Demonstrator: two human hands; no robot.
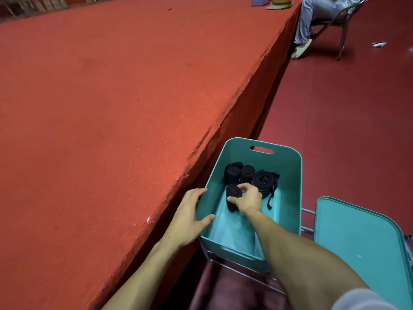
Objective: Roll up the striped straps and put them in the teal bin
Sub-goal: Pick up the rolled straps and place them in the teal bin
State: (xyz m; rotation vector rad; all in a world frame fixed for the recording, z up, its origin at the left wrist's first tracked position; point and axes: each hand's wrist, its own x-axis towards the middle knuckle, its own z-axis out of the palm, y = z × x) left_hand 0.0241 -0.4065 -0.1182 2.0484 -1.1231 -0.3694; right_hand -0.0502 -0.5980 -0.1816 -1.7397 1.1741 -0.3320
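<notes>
A large hall or function room, rather than a home, is suggested. A very long table draped in coarse orange-red felt cloth [111, 86] is seen running far back, its cloth hung down the side towards a dark red floor covering [346, 108] laid across the whole open area. At the table's far end a seated person [306, 21] is found on a metal-framed chair [342, 43], and flat green objects [280, 3] are laid on the tabletop. A small pale scrap [379, 43] is left on the floor.
</notes>
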